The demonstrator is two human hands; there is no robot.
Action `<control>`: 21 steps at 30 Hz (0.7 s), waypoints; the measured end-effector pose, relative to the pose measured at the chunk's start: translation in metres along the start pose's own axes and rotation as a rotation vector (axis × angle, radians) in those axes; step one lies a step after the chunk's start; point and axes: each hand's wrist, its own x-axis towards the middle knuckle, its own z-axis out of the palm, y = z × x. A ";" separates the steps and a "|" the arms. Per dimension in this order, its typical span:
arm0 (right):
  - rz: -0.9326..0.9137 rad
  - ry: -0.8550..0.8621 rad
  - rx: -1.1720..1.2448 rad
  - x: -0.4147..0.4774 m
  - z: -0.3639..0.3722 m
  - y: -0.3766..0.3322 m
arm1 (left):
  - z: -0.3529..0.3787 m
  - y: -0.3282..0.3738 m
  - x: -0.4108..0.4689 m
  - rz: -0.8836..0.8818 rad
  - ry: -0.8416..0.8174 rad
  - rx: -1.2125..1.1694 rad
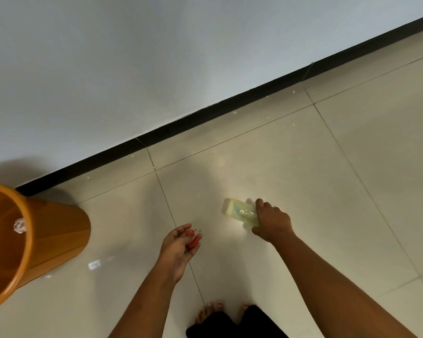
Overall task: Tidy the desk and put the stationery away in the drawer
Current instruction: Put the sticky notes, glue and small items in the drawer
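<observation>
The right hand (272, 222) reaches down over the glossy beige tiled floor (327, 179) and grips a small pale green and yellow rectangular box (239, 212) with dark print on its top. The fingers are curled over the box's far end and the thumb presses its near side, so the hand is clamped on it. Whether the box rests on the tiles or is just off them cannot be told. A thin ring (275, 207) sits on one finger of that hand. The left hand (178, 247) is held palm up nearby and apart from the box, its fingers loosely cupped around a small red object with metal bits (193, 241); it is too small to identify. To the far left an orange plastic waste bin (59, 232) stands near the black skirting board (205, 118), with a crumpled white scrap (19, 225) inside it. Bare feet (209, 311) and dark trouser legs show at the bottom edge.
</observation>
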 end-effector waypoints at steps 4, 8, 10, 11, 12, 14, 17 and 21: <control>-0.026 -0.078 0.323 -0.060 -0.057 -0.017 | 0.001 0.021 -0.068 0.010 -0.009 -0.095; -0.003 -0.107 0.826 -0.139 -0.128 -0.040 | 0.002 0.058 -0.152 0.021 0.001 -0.302; 0.000 -0.080 1.015 -0.181 -0.165 -0.051 | 0.001 0.078 -0.198 0.037 -0.015 -0.373; -0.001 -0.071 1.100 -0.205 -0.186 -0.058 | -0.002 0.089 -0.225 0.045 -0.026 -0.399; 0.007 -0.070 1.176 -0.228 -0.206 -0.064 | -0.006 0.099 -0.250 0.054 -0.038 -0.423; 0.004 -0.088 1.291 -0.274 -0.243 -0.077 | -0.020 0.116 -0.304 0.078 -0.070 -0.466; -0.055 -0.138 1.385 -0.339 -0.289 -0.095 | -0.042 0.135 -0.377 0.139 -0.113 -0.534; -0.155 -0.169 1.432 -0.415 -0.330 -0.115 | -0.076 0.147 -0.467 0.234 -0.130 -0.581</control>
